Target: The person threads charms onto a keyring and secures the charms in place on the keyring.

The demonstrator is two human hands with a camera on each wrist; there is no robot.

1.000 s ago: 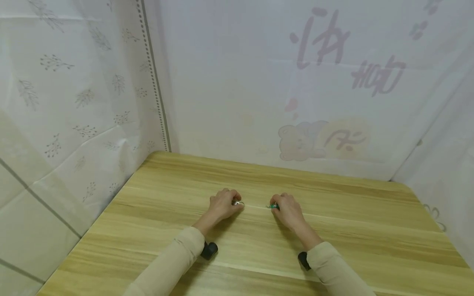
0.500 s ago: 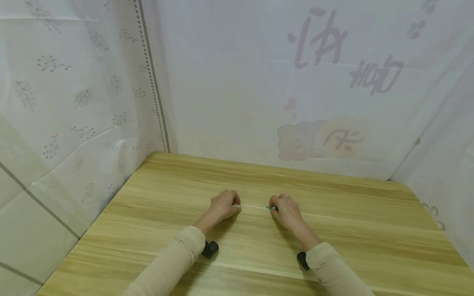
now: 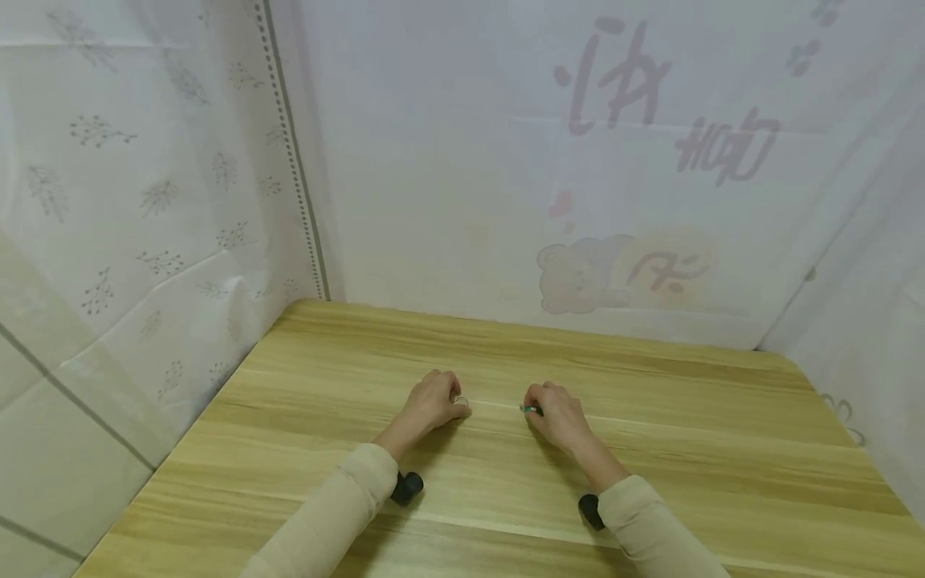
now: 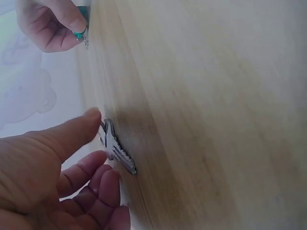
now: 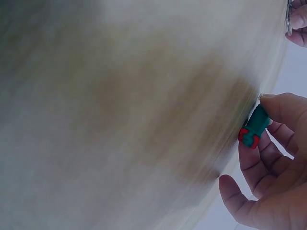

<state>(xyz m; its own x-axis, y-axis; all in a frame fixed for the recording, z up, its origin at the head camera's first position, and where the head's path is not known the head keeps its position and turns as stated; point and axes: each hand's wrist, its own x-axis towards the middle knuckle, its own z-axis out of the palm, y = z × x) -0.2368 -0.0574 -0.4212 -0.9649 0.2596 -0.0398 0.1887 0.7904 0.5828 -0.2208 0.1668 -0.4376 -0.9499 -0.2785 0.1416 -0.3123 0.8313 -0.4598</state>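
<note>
At the wooden counter (image 3: 499, 490), the left grip (image 3: 431, 401) pinches some silver keys (image 4: 114, 146) and the right grip (image 3: 560, 414) pinches a little green-and-red toy (image 5: 258, 120).

Green-and-red trinket (image 5: 258, 120), silver keys (image 4: 120, 152), yellowish wood-grained table (image 3: 499, 490)

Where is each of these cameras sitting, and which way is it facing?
Head: worn on the person's head, facing forward and down at the wooden table and printed curtain; left hand, right hand and sleeves show.
Left wrist: worn on that wrist, facing the left hand and the keys it holds; the right hand shows at top left.
Right wrist: worn on that wrist, facing the right hand and its green-and-red trinket; part of the left hand shows at top right.
Both wrist views share both hands and the trinket.
</note>
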